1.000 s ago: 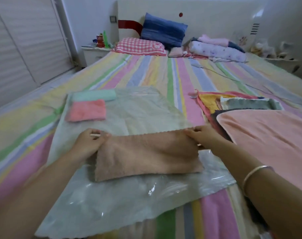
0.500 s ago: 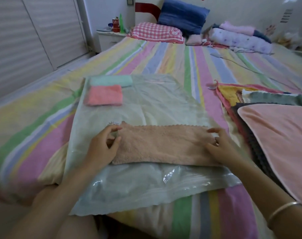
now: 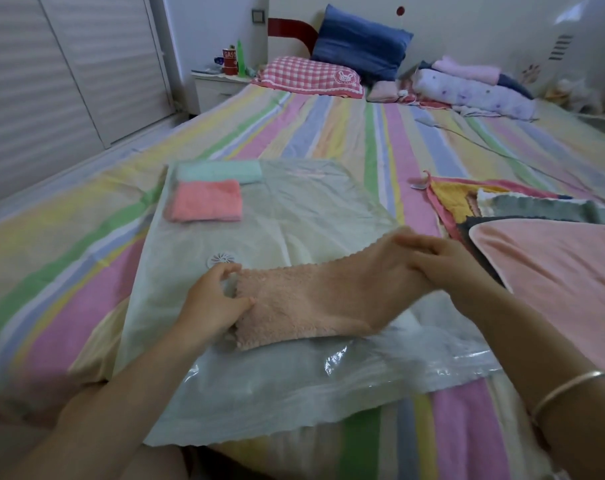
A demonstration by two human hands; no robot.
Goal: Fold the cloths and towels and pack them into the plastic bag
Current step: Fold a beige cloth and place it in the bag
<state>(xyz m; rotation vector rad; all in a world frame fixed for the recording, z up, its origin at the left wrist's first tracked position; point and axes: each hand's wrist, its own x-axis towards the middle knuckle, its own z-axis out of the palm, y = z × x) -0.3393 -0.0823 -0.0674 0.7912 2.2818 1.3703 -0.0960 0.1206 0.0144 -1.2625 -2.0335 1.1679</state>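
A hand at each end of the peach cloth (image 3: 308, 303), lying crosswise

The right hand (image 3: 446, 268) grips its raised right end; the left hand (image 3: 211, 299) brackets the flat left end, thumb touching, though whether it pinches I cannot tell. The long axis runs left to right on the plastic bag (image 3: 315, 209), so the next fold likely carries right end over to left.

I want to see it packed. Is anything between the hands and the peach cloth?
Nothing visible. The left hand pinches the cloth's left end, the right hand grips its lifted right end, over the bag.
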